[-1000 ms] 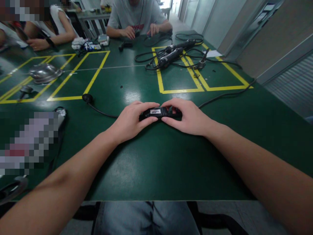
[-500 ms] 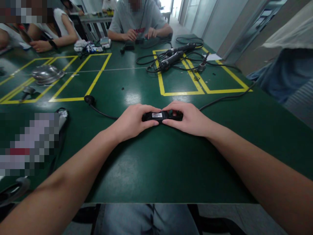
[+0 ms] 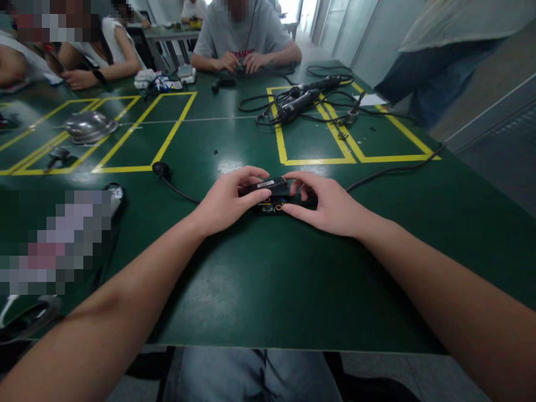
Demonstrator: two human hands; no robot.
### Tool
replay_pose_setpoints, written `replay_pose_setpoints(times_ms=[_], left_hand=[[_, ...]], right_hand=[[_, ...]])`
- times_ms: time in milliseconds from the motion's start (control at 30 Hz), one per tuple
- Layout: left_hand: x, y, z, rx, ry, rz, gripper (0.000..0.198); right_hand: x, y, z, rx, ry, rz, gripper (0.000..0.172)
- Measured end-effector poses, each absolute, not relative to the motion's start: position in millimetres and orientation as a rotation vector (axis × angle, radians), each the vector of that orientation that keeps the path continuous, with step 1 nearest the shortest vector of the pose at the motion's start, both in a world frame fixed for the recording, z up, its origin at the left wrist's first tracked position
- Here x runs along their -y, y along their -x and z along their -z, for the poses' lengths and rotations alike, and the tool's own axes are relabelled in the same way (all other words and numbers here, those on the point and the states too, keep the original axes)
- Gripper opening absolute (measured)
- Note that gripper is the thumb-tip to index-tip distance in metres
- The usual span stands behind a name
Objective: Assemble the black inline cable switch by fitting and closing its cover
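Note:
A small black case lies on the green table between my hands, its labelled cover [image 3: 274,185] raised and tilted off the lower part. Inside the lower part [image 3: 270,207], a circuit board with copper-coloured rings shows. My left hand [image 3: 230,199] grips the cover between thumb and fingers. My right hand [image 3: 329,202] curls round the right end of the lower part, thumb at its front edge and forefinger at the cover's right end. A black cable runs out on each side, the left one ending in a round black plug [image 3: 161,169].
Yellow tape [image 3: 318,162] marks areas farther back, where black tools with coiled cables [image 3: 299,103] lie. A metal bowl-like part [image 3: 90,127] is at the left. People sit across the green table [image 3: 234,290]; another person stands at the right.
The cover has lifted and tilted away from the lower part, exposing the circuit board. My left fingers have risen with it. The standing person has shifted left in view.

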State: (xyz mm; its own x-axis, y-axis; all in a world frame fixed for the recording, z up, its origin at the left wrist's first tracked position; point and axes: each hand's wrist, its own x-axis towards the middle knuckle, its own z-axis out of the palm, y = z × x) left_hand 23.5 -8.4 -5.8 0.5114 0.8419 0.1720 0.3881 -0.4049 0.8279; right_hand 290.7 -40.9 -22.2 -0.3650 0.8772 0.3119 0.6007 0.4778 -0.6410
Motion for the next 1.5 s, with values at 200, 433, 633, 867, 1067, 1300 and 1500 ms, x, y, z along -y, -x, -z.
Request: replay_pose_setpoints(times_ms=[200,433,633,867,1067,1300,1500], left_hand=[[0,-14,14,-1.541,-2.218,-0.818,0.014],[5,-9,-1,-1.390,-2.531,-0.818,0.019],[16,-10,-6,-1.102,-2.575,-0.478,0.013],[13,-10,-3,-1.103,-2.444,-0.543,0.018],[11,-5,-7,-1.029,-2.448,-0.581,0.016],[5,1,-8,-1.006,-2.447,-0.568,0.023],[8,0,-7,-1.083,-2.555,-0.642,0.021]], right_hand=[[40,-291,19,2.110,1.228,-0.580,0.025],[40,-290,14,2.163,1.190,-0.587,0.010],[41,-290,13,2.230,1.172,-0.504,0.009],[39,-290,19,2.220,1.155,-0.394,0.007],[36,-296,17,2.204,1.099,-0.457,0.008],[29,-300,16,2.136,1.065,-0.607,0.015],[33,-296,17,2.091,1.164,-0.638,0.015]])
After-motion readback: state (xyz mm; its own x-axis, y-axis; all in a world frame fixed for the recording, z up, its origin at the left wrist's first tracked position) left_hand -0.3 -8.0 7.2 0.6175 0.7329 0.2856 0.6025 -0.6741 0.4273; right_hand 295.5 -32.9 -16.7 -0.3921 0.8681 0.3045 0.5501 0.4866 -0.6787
